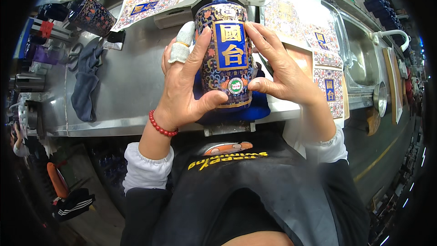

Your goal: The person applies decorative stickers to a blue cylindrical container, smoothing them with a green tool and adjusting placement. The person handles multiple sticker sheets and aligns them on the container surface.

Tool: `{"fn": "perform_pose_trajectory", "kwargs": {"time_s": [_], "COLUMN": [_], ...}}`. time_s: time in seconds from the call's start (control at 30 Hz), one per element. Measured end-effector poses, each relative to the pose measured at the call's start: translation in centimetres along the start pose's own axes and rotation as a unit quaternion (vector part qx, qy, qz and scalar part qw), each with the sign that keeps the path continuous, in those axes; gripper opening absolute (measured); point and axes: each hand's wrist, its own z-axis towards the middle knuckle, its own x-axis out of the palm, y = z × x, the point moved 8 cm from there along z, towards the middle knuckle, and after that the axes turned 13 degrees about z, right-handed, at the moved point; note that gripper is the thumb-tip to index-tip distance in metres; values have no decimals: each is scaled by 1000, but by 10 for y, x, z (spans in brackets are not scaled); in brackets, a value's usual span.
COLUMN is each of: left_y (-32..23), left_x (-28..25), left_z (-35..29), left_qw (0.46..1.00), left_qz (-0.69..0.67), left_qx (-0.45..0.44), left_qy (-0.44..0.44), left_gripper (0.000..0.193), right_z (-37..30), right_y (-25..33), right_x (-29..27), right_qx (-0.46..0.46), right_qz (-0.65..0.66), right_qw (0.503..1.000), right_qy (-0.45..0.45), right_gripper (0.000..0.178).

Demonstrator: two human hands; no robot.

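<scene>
A dark blue bottle [231,82] with a colourful floral pattern, a blue-and-gold front panel and a small round green-and-white mark lies with its neck pointing away from me, over dark blue cloth [260,105]. Around its left side is my left hand [184,75], thumb on the lower front and fingers along the edge. One finger wears a pale knitted cover [181,51], and a red bead bracelet [160,125] circles that wrist. My right hand [283,70] grips the opposite side, its index finger near the shoulder and thumb lower down. The bottle's underside is hidden.
Sheets of patterned labels [144,5] lie behind the bottle, and more label sheets [328,86] are at the right. A grey-blue cloth [85,84], scissors [74,55] and another patterned bottle [93,16] are at the left. Farther right is a metal sink [364,70].
</scene>
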Motion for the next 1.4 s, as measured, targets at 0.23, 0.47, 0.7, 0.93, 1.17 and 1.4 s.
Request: {"fn": "perform_pose_trajectory", "kwargs": {"time_s": [0.23,0.47,0.7,0.93,1.17,1.4], "left_y": [1,-5,-32,-48,-40,-48], "left_x": [1,0,-24,-24,-17,-13], "left_z": [-2,-17,-40,-35,-26,-23], "left_qw": [1000,999,966,973,988,986], "left_qz": [-18,21,237,202,37,83], "left_qx": [-2,1,-60,-66,-135,-138], "left_qy": [7,41,-87,-87,-70,-35], "left_gripper": [104,135,104,76,64,56], "right_z": [-3,-1,1,17,33,42], "right_y": [-4,4,10,24,36,37], "right_x": [4,-8,-13,-15,-11,-9], "right_qx": [10,16,60,39,53,76], "right_qz": [12,-47,-42,-78,-125,-154], "right_qw": [1000,999,997,996,991,985], "right_qy": [7,-20,11,1,16,23], "right_gripper": [106,119,110,74,70,74]}}
